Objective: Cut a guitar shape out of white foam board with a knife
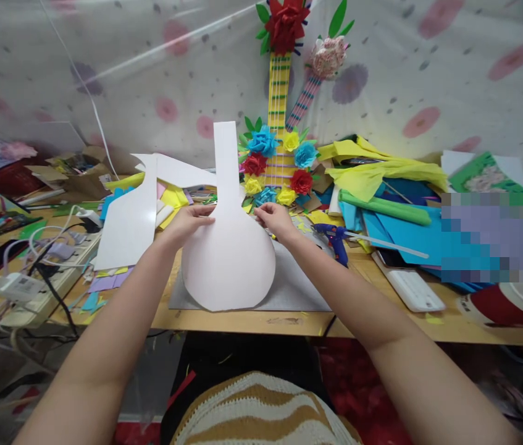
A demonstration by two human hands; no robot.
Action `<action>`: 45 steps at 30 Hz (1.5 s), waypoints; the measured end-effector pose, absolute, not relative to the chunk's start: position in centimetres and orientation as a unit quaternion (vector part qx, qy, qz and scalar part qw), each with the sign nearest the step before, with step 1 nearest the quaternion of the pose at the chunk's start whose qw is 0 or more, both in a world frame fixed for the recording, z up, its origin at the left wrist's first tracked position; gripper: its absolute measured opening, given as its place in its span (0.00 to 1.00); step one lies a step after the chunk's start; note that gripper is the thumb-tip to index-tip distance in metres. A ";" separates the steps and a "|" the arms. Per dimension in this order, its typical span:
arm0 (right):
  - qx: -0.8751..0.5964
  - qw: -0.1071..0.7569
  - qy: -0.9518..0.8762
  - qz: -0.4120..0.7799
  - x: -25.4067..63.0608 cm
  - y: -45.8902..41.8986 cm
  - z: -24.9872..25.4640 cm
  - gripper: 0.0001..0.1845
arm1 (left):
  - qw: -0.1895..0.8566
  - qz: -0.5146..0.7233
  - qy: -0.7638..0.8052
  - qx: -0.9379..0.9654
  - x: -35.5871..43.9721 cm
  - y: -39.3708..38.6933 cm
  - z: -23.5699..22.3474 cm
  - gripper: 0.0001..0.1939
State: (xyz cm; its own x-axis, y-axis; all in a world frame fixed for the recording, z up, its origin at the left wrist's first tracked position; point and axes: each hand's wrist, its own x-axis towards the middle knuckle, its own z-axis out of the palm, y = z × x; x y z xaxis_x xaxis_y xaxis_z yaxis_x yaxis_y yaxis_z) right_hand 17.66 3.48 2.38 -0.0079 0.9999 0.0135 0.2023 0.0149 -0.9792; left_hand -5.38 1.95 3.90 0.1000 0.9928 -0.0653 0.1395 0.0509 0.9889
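A white guitar-shaped cutout (228,262), with a round body and a straight neck, stands nearly upright in front of me on a grey mat (296,290). My left hand (189,221) grips its upper left shoulder, thumb on the front face and the other fingers partly hidden. On the opposite shoulder my right hand (276,220) pinches the edge between thumb and fingertips. Behind the cutout, a decorated yellow paper guitar (280,99) with coloured paper flowers leans toward the wall. A blue glue gun (335,241) lies just right of my right hand.
White board offcuts (129,222) and a power strip (50,278) with tangled cables are to the left. On the right are blue sheets (400,232), a green roll (384,207), yellow paper (381,170), a white box-like device (416,290) and a red-and-white cup (497,306).
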 end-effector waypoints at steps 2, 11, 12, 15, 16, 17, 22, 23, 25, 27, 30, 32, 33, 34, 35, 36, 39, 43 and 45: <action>-0.549 0.457 -0.545 0.439 18.3 3.5 2.2 0.09 | 0.517 0.419 0.518 0.537 -5.7 2.2 3.6 0.30; -0.507 0.389 -0.576 0.509 17.3 3.8 2.0 0.13 | 0.546 0.366 0.519 0.546 -4.8 2.4 3.3 0.26; -0.509 0.396 -0.584 0.493 17.1 4.1 1.7 0.12 | 0.554 0.357 0.521 0.543 -4.8 2.3 3.3 0.26; -0.520 0.423 -0.590 0.451 16.8 4.6 0.3 0.10 | 0.594 0.331 0.518 0.520 -4.8 2.4 3.0 0.26; -0.527 0.426 -0.590 0.439 16.8 4.7 -0.2 0.10 | 0.606 0.326 0.519 0.508 -4.9 2.5 2.8 0.25; -0.536 0.426 -0.590 0.428 16.8 4.7 -0.6 0.09 | 0.615 0.321 0.522 0.496 -5.0 2.7 2.5 0.25; -0.580 0.444 -0.543 0.414 17.0 4.9 -1.6 0.08 | 0.631 0.292 0.518 0.498 -4.9 3.2 1.2 0.23; -0.586 0.455 -0.514 0.431 17.0 5.0 -1.6 0.09 | 0.632 0.287 0.514 0.504 -4.9 3.3 1.0 0.23; -0.582 0.476 -0.463 0.470 17.2 5.3 -1.3 0.09 | 0.634 0.273 0.515 0.508 -4.8 3.4 0.8 0.23; -0.562 0.477 -0.454 0.501 17.3 5.5 -0.9 0.09 | 0.639 0.255 0.519 0.507 -4.9 3.6 0.7 0.24; -0.543 0.429 -0.494 0.528 17.0 5.6 -0.7 0.09 | 0.645 0.240 0.516 0.510 -5.0 3.7 0.5 0.25; -0.556 0.389 -0.527 0.512 16.6 5.5 -0.9 0.12 | 0.645 0.235 0.514 0.515 -5.2 3.6 0.3 0.25; -0.569 0.375 -0.551 0.482 16.4 5.5 -1.0 0.14 | 0.645 0.234 0.514 0.515 -5.3 3.5 0.2 0.25; -0.583 0.363 -0.581 0.436 16.2 5.4 -1.2 0.15 | 0.646 0.234 0.514 0.513 -5.4 3.3 0.1 0.25; -0.595 0.353 -0.613 0.380 16.1 5.3 -1.3 0.15 | 0.647 0.235 0.515 0.510 -5.5 3.1 0.1 0.25; -0.604 0.341 -0.644 0.323 16.2 5.3 -1.5 0.15 | 0.648 0.236 0.518 0.506 -5.6 2.9 0.0 0.24; -0.619 0.312 -0.689 0.214 16.7 5.4 -1.7 0.13 | 0.642 0.245 0.531 0.495 -6.0 2.1 -0.2 0.24; -0.637 0.316 -0.652 0.263 18.1 5.9 -1.8 0.07 | 0.622 0.267 0.562 0.475 -6.4 1.0 -0.4 0.23; -0.603 0.335 -0.627 0.362 18.4 5.7 -1.8 0.04 | 0.617 0.274 0.572 0.466 -6.4 0.6 -0.4 0.23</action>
